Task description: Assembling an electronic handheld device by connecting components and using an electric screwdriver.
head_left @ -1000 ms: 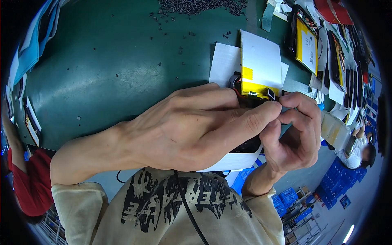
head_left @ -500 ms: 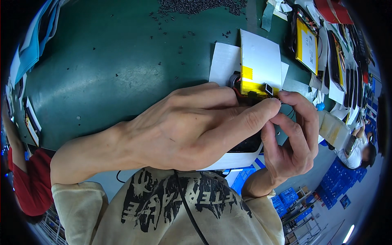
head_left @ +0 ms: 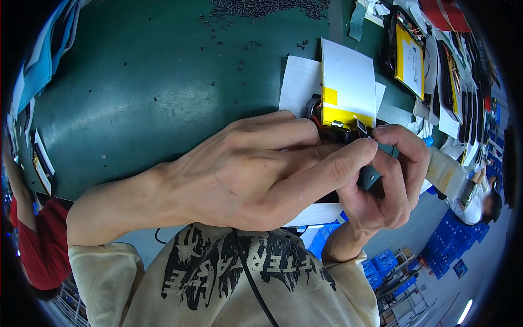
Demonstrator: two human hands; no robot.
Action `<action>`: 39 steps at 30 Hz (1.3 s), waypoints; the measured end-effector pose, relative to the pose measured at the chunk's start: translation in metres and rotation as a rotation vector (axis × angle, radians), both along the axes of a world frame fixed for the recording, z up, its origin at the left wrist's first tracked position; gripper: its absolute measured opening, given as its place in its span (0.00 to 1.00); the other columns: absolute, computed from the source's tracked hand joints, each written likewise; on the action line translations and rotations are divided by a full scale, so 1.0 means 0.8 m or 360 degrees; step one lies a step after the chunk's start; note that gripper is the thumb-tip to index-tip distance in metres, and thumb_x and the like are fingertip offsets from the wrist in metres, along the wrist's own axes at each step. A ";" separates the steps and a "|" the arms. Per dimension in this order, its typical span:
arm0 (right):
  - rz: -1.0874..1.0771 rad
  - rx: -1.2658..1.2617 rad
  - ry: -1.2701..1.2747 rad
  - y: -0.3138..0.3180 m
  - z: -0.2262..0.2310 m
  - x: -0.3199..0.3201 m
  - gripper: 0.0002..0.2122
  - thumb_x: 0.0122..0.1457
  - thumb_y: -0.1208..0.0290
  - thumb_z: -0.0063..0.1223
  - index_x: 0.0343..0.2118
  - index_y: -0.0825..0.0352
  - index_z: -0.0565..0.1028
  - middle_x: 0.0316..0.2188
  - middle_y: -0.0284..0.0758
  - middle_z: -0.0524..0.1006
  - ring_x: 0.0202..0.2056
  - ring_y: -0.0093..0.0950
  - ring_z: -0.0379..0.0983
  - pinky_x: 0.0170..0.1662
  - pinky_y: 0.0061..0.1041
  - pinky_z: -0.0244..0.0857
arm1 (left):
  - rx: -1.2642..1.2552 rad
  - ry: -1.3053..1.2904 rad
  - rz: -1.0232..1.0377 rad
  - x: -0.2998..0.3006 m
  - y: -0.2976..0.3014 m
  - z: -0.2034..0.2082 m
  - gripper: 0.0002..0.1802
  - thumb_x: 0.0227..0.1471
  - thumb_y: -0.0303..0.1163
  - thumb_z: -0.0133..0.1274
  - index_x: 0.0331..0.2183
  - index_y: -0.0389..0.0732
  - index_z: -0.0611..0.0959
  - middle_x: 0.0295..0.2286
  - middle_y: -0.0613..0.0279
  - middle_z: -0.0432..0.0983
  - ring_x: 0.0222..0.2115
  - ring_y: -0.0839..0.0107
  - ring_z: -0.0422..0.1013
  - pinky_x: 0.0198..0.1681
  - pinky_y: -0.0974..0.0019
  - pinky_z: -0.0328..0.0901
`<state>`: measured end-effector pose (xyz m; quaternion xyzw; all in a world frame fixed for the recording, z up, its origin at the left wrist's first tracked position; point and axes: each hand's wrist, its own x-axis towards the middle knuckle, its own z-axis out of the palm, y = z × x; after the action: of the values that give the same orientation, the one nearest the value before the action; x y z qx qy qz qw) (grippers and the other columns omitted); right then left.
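Battery (head_left: 348,71) right of centre, hands at its lower edge

Pale and flat, it has yellow tape along its lower end and lies over a white sheet (head_left: 298,82). Left hand (head_left: 234,169) stretches across the middle of the frame, thumb extended to the right; its other fingertips are hidden, so I cannot tell what it holds. Right hand (head_left: 389,185), right of centre, has its fingers bent, the tips just beside the left thumb and a small module (head_left: 362,127) by the tape; whether they pinch anything, I cannot tell. Screws (head_left: 269,6) lie heaped at the top of the frame on a green table (head_left: 136,120).
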<state>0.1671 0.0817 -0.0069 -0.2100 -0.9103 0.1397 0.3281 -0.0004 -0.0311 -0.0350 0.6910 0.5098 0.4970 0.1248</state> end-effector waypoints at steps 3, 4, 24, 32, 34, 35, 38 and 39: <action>-0.0026 0.0063 0.0071 0.000 -0.004 -0.002 0.06 0.41 0.80 0.65 0.23 0.70 0.77 0.35 0.39 0.80 0.34 0.33 0.76 0.35 0.26 0.70 | -0.0059 -0.0007 0.0015 -0.002 0.000 0.004 0.33 0.39 0.17 0.64 0.52 0.26 0.79 0.30 0.54 0.81 0.24 0.69 0.74 0.28 0.66 0.73; -0.0009 0.0053 0.0077 0.002 -0.003 -0.002 0.06 0.41 0.80 0.64 0.22 0.70 0.76 0.34 0.40 0.81 0.33 0.33 0.77 0.34 0.26 0.70 | -0.0102 -0.0040 0.0008 -0.003 0.001 0.005 0.33 0.39 0.17 0.65 0.52 0.26 0.78 0.28 0.55 0.80 0.24 0.69 0.74 0.28 0.67 0.73; 0.0062 -0.0427 0.0312 0.011 -0.015 0.006 0.08 0.42 0.79 0.65 0.24 0.73 0.75 0.33 0.46 0.81 0.35 0.37 0.79 0.40 0.29 0.72 | -0.0281 -0.0281 -0.0099 -0.006 0.002 0.012 0.36 0.38 0.15 0.66 0.53 0.31 0.78 0.36 0.53 0.82 0.25 0.69 0.74 0.29 0.66 0.73; 0.0131 -0.0414 0.0265 0.009 -0.013 0.005 0.08 0.43 0.78 0.65 0.23 0.74 0.75 0.32 0.45 0.80 0.35 0.38 0.79 0.40 0.31 0.73 | -0.0215 -0.0061 -0.0104 -0.005 0.000 0.012 0.28 0.35 0.12 0.63 0.44 0.34 0.83 0.35 0.54 0.75 0.26 0.64 0.69 0.28 0.65 0.69; 0.0134 -0.0415 0.0292 0.009 -0.016 0.006 0.08 0.42 0.78 0.65 0.23 0.74 0.75 0.33 0.46 0.81 0.35 0.38 0.79 0.40 0.31 0.73 | -0.0217 -0.0171 -0.0117 -0.004 0.001 0.008 0.28 0.34 0.13 0.63 0.44 0.32 0.83 0.38 0.49 0.72 0.26 0.63 0.70 0.28 0.64 0.69; 0.0140 -0.0416 0.0317 0.010 -0.017 0.006 0.08 0.42 0.78 0.65 0.23 0.74 0.76 0.33 0.46 0.81 0.35 0.38 0.79 0.40 0.31 0.73 | -0.0218 -0.0169 -0.0117 -0.005 0.000 0.007 0.28 0.34 0.13 0.63 0.44 0.32 0.83 0.38 0.49 0.72 0.26 0.63 0.70 0.28 0.64 0.69; 0.0199 -0.0430 0.0334 0.012 -0.016 0.006 0.09 0.42 0.77 0.66 0.25 0.75 0.77 0.34 0.47 0.81 0.36 0.39 0.80 0.41 0.32 0.73 | -0.0233 -0.0175 -0.0117 -0.007 0.001 0.005 0.27 0.35 0.14 0.64 0.44 0.32 0.84 0.37 0.51 0.72 0.27 0.63 0.71 0.28 0.64 0.69; 0.0196 -0.0430 0.0331 0.011 -0.014 0.007 0.09 0.42 0.77 0.66 0.25 0.75 0.77 0.34 0.47 0.81 0.36 0.39 0.80 0.41 0.32 0.73 | -0.0238 -0.0176 -0.0113 -0.007 0.002 0.006 0.27 0.35 0.14 0.65 0.44 0.32 0.84 0.37 0.51 0.72 0.27 0.63 0.71 0.28 0.64 0.70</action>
<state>0.1726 0.0908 -0.0181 -0.1803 -0.8556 0.3015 0.3801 -0.0062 -0.0299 -0.0303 0.6688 0.5130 0.4903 0.2215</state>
